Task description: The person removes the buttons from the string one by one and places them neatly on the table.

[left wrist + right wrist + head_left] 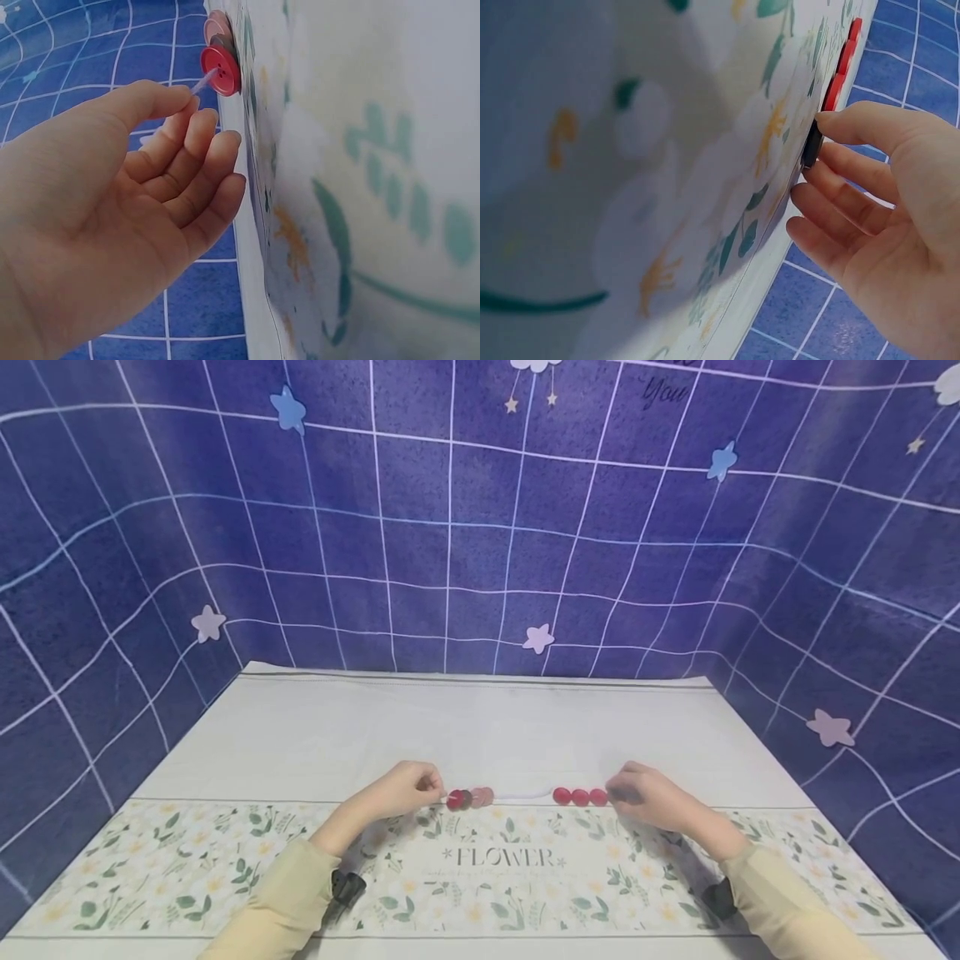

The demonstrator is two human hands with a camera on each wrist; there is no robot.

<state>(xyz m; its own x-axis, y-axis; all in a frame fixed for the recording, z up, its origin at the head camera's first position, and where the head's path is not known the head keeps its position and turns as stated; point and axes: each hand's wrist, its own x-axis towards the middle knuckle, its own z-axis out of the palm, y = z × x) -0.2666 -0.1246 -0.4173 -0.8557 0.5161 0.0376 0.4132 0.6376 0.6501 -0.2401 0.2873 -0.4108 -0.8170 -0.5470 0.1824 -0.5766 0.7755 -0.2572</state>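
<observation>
My left hand [405,789] pinches the end of a pale fuzzy cord between thumb and forefinger; the cord [202,81] passes through a hole of a red button [222,71]. Behind that button sit a dark button [467,797] and pinkish buttons [482,797]. A pale stretch of cord [517,796] runs rightward along the table. My right hand [654,798] grips a dark button [812,142] by its edge, thumb on one side and fingers on the other. Just left of it, three red buttons [580,797] lie in a row.
A white table cover [480,727] carries a printed floral band [495,860] with the word FLOWER. Blue gridded cloth [450,527] with stars hangs behind and at both sides. A dark wrist device [347,887] is strapped at the left sleeve.
</observation>
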